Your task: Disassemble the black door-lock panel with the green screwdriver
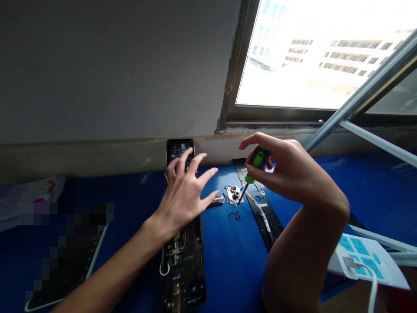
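My left hand (185, 187) is spread over a long black device housing (198, 269) that lies open, its brass fittings and wires showing. At its far end a circuit board (177, 149) shows past my fingers; whether the hand touches the housing I cannot tell. A green and black screwdriver (259, 157) is gripped in my right hand (280, 163), its shaft slanting down to the left. The tip is close to a small round motor-like part (234, 194) on a pale plate. Several small black screws (236, 215) lie just in front of that part.
A long black perforated panel (260, 204) with a white-sleeved cable lies on the blue table (224, 261). A white power strip (368, 261) with a plug is at right, near metal bars (352, 95). A partly blurred green-edged tablet-like thing (97, 248) lies left.
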Motion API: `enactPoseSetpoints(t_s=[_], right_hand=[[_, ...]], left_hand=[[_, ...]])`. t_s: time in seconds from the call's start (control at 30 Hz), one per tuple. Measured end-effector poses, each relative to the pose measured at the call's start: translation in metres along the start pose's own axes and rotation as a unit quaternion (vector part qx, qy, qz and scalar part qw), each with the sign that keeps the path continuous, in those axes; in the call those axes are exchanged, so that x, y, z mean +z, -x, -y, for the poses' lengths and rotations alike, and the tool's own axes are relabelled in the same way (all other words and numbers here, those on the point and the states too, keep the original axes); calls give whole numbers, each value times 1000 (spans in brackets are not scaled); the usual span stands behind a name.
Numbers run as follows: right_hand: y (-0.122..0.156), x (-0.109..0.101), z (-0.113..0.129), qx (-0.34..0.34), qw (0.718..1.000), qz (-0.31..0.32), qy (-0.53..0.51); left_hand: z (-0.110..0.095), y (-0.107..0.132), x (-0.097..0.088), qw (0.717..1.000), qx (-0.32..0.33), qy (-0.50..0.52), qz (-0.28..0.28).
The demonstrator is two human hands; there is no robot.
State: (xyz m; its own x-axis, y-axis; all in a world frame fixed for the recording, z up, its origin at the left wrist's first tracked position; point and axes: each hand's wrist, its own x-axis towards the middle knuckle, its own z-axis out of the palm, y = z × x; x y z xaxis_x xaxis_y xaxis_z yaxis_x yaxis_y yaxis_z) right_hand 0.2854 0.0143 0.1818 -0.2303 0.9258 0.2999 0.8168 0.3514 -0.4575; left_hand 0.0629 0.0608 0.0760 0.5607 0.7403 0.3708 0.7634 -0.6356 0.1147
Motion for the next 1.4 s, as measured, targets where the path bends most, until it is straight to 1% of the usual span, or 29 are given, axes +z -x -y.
enactPoseSetpoints(t_s=[0.03,0.1,0.17,0.27,0.4,0.67,0.77,0.9,1.07,1.13,1.2,1.23,1.27,1.3,1.33,1.4], right_hand=[[-2,1,1,-4,1000,2,5],[-5,5,3,-7,1000,10,13],[-7,8,5,-5,1000,23,16],[-8,11,7,-4,999,38,14],[-5,13,9,-13,999,40,13],[6,16,16,-10,1000,28,11],[13,16,19,0,1000,29,5],[25,13,20,6,998,57,-2],[33,7,18,7,999,51,11],[32,6,15,8,999,43,23],[29,5,13,10,999,36,33],[27,5,12,12,999,35,39],[24,5,11,15,998,36,44],[22,6,10,18,998,39,48],[21,6,8,21,998,42,51],[17,7,6,26,997,51,45]], left_hand=[[4,9,0,999,-33,-3,-12],[8,25,4,997,-81,13,-4],[10,35,9,993,-108,41,4],[8,42,13,989,-121,81,-12],[2,47,13,982,-127,132,-33],[-14,63,10,979,-148,133,-39],[-20,67,8,979,-147,134,-39],[-27,72,6,980,-142,134,-38],[-30,77,3,985,-123,112,-33],[-29,73,-2,990,-103,92,-42],[-29,60,-8,994,-68,71,-51],[-29,51,-11,996,-39,62,-45],[-30,40,-13,998,-8,54,-23],[-32,28,-13,998,36,49,23],[-34,15,-12,993,71,42,86],[-38,-9,-6,967,127,13,220]])
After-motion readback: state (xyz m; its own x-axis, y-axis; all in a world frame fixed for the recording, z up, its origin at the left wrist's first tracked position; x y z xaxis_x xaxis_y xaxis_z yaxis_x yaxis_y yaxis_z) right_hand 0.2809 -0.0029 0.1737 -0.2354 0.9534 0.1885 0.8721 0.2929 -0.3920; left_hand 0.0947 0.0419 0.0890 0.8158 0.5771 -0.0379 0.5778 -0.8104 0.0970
